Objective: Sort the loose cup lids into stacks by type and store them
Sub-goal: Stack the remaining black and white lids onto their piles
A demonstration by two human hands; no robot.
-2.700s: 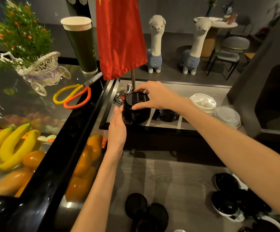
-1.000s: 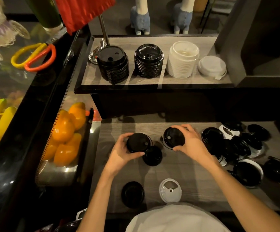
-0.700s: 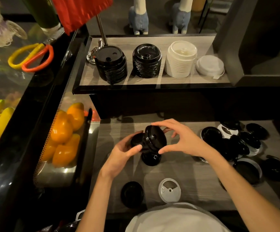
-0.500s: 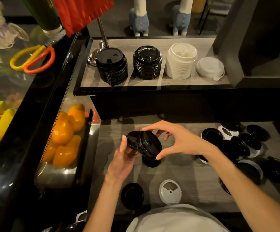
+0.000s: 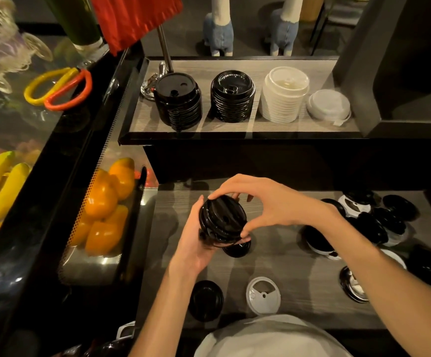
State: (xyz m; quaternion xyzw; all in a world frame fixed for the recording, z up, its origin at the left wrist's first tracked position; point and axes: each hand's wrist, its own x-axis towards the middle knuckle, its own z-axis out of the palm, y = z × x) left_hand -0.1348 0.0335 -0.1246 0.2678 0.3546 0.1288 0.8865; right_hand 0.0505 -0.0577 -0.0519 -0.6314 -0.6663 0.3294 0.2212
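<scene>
Head view: a grey wood-grain counter (image 5: 281, 256) carries loose black lids (image 5: 379, 225) at the right; the raised shelf (image 5: 235, 130) beyond holds four sorted stacks. Above the counter, the left hand (image 5: 196, 243) cups a short black lid stack (image 5: 222, 220), tilted, while the right hand (image 5: 268, 202) pinches its top lid, thumb below, fingers curled over.

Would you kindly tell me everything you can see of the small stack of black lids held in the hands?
The small stack of black lids is glossy, plastic-looking, round and ribbed at the rims. Its top lid shows a small hole. The stack is tilted, raised above the grey wood-look counter. The left hand cups it from below and the left; the right hand pinches its rim between thumb and fingers.
</scene>
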